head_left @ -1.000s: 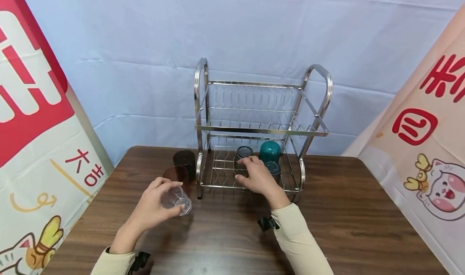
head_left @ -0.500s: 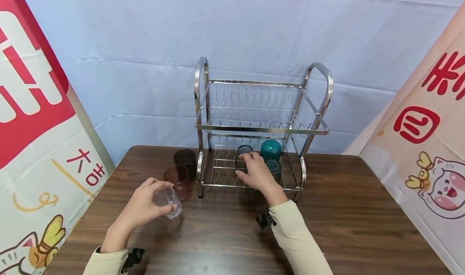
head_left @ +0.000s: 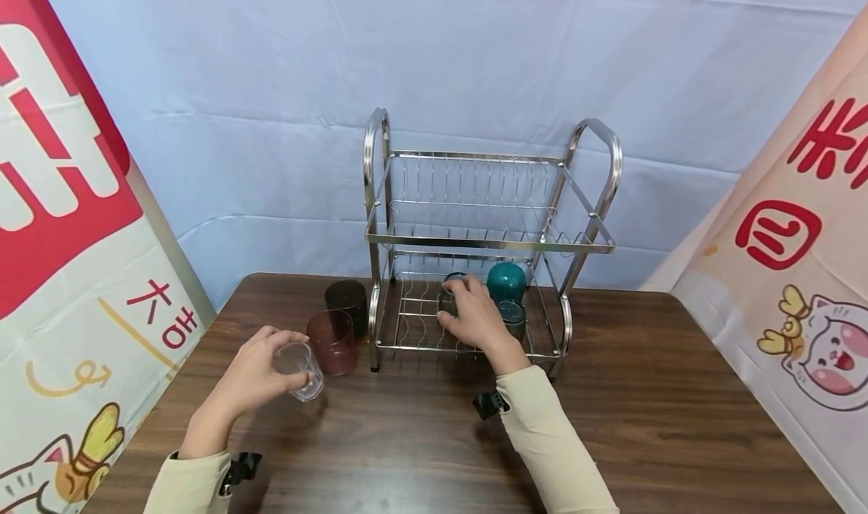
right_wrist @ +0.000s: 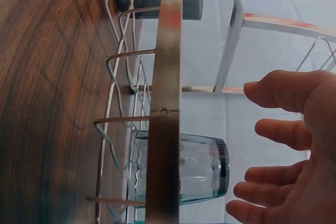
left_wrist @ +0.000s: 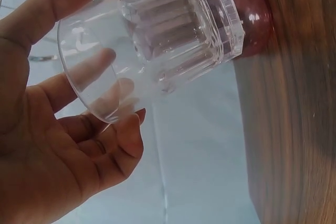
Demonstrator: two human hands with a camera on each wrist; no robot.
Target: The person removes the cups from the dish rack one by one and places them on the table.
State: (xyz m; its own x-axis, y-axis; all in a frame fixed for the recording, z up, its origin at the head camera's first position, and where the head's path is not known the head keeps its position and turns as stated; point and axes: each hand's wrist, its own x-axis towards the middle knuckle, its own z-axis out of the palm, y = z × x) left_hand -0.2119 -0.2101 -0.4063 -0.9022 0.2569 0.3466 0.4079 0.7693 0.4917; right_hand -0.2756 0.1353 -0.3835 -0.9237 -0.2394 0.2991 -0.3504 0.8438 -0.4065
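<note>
In the head view my left hand (head_left: 247, 374) holds a clear drinking glass (head_left: 305, 374) by its rim end, thumb on one side and fingers on the other. Its faceted thick base shows in the left wrist view, tilted. Beside it a dark red see-through glass (head_left: 334, 342) stands on the table, with a black cup (head_left: 347, 303) behind. My right hand (head_left: 478, 319) hovers over the lower shelf of a metal dish rack (head_left: 488, 243), fingers apart. Close to its fingertips is a grey see-through glass (right_wrist: 202, 169), base up; the right wrist view shows a gap between them.
A teal cup (head_left: 505, 282) and a dark blue-grey glass (head_left: 512, 316) also sit on the lower shelf, right of my right hand. The rack's front rail (right_wrist: 165, 77) crosses before the shelf. The wooden table (head_left: 420, 439) extends around the rack, with a pale cloth behind.
My left hand has moved left with the clear glass, uncovering the dark red glass. The right hand has shifted slightly farther into the rack, toward the grey glass.
</note>
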